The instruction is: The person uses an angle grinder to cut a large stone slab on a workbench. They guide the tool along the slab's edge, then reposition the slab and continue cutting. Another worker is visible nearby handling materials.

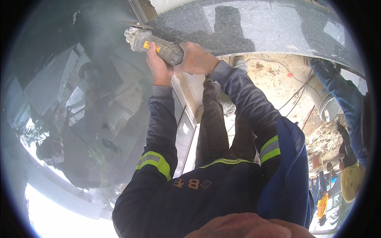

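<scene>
An angle grinder (154, 45) with a dusty body, a yellow label and a flat disc lies in both my hands. My left hand (158, 65) is closed on the middle of its body, and my right hand (197, 58) grips the rear end. The disc is at the left end of a curved grey speckled stone slab (262, 27), beside a narrow frame (139, 10) that borders a large reflective glass pane (91, 111). Whether the disc touches the stone or the frame, I cannot tell. Pale haze hangs over the glass near the disc.
Below the slab are pale dirty ground (278, 81), cables (293, 93) and a white bucket (325, 103). At the right are another person's blue sleeve (341, 91) and a person in yellow (349, 180). A metal frame (184, 131) runs along the glass beside my legs.
</scene>
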The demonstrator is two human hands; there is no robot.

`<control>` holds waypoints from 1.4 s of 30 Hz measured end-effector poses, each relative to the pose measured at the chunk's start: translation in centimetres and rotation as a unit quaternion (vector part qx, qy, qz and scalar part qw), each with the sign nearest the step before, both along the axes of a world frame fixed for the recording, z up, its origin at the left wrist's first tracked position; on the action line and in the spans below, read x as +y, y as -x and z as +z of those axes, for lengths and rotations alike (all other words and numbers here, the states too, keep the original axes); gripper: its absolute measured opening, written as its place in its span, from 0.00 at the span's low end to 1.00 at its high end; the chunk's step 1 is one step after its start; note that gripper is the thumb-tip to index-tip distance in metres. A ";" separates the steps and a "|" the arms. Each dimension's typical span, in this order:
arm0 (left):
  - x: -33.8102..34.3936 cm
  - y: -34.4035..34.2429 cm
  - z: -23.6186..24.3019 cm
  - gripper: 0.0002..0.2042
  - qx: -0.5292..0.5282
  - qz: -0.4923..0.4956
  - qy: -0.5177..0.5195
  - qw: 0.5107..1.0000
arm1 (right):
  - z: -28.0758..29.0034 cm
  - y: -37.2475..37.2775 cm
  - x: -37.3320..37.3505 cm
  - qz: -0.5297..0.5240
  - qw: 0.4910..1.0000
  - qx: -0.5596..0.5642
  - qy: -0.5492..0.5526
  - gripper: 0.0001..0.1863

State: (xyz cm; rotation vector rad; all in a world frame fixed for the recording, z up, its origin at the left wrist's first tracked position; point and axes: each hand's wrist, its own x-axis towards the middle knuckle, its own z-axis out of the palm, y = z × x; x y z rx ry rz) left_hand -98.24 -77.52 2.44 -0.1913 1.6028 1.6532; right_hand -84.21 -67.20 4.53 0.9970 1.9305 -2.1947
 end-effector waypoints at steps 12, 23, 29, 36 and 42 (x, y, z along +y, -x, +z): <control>-0.3 -0.4 0.0 0.22 -0.011 0.009 -0.008 1.000 | 0.3 -0.5 -0.1 0.003 0.999 0.029 -0.026 0.29; -0.7 -0.5 -0.3 0.24 0.004 0.004 0.006 1.000 | 1.2 -0.8 0.1 0.014 0.999 0.027 -0.021 0.26; -0.8 -0.7 -0.2 0.24 0.015 -0.001 0.014 1.000 | 1.2 -0.8 -0.3 0.003 0.999 0.017 -0.039 0.28; -0.9 -0.9 0.0 0.25 0.014 0.002 0.009 1.000 | 1.6 -1.1 -0.3 0.003 1.000 0.015 -0.027 0.27; -0.9 -1.1 0.3 0.25 0.014 -0.001 0.008 1.000 | 1.9 -1.2 -0.3 0.006 1.000 0.016 -0.011 0.27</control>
